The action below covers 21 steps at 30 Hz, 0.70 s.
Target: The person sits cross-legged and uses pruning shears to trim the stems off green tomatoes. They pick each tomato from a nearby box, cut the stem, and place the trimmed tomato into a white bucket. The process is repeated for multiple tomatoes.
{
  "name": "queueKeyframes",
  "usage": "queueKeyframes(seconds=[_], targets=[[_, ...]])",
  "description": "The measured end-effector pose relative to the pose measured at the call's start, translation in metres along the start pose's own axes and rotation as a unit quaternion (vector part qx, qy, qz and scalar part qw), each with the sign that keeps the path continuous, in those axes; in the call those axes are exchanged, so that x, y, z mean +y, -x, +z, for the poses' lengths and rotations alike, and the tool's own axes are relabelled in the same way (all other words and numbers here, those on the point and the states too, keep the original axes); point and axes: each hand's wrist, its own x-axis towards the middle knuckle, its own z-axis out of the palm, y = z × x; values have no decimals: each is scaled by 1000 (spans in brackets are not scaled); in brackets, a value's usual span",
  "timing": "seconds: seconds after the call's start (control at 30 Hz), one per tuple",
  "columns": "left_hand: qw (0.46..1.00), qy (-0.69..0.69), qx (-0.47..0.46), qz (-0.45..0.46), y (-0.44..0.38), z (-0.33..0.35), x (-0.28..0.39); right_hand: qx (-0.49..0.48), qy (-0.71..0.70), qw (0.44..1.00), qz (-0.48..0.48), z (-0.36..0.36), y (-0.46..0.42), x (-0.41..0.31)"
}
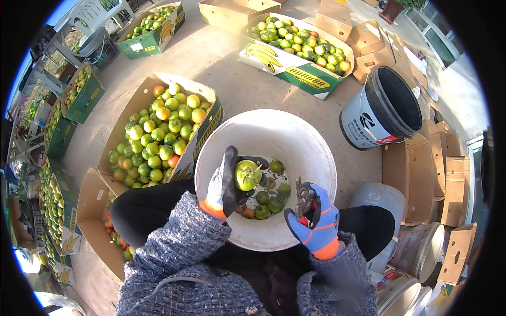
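Note:
In my left hand [228, 185], gloved in blue and black, is a green tomato [248, 175] with its stem end and calyx facing up. My right hand [319, 221], in a matching glove with an orange cuff, grips pruning shears [305, 201] with dirt-covered blades and a bit of red handle showing. The blades point up and away from me, apart from the tomato. Both hands are over a white plastic tub [312, 134] between my knees. Several green tomatoes [262, 211], one reddish tomato [248, 213] and dark plant scraps lie at its bottom.
A cardboard box of green and reddening tomatoes [158, 134] stands left of the tub, another box [292, 75] beyond it. To the right are a black-lined bucket [379, 110], empty cartons [411, 177] and lidded pails [419, 245]. More tomato boxes [59, 213] line the far left.

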Motion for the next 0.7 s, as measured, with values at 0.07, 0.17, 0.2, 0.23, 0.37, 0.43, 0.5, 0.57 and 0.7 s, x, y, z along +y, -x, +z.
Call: queueKeyframes(seconds=[0.07, 0.17, 0.2, 0.23, 0.37, 0.43, 0.5, 0.57, 0.7], targets=[[956, 272, -49, -94, -16, -30, 7, -13, -153, 985, 75, -3, 1, 9], [886, 459, -20, -62, -38, -72, 17, 0, -271, 950, 156, -8, 0, 7], [854, 509, -16, -109, -45, -77, 25, -5, -293, 939, 180, -10, -1, 2], [816, 556, -12, -156, -51, -82, 32, -8, -299, 938, 173, -9, -1, 4], [882, 456, -21, -120, -80, -94, 30, -24, -301, 940, 159, -12, 5, 11], [881, 459, 19, -116, -92, -102, 32, -43, -316, 933, 169, -12, 7, 14], [837, 544, -36, -41, -111, -127, 18, -46, -334, 924, 183, -15, 8, 16], [784, 620, -14, 32, -119, -149, 23, -58, -349, 916, 191, -17, 7, 16], [846, 531, 39, 10, -167, -238, -2, -71, -346, 914, 199, -24, 10, 23]])
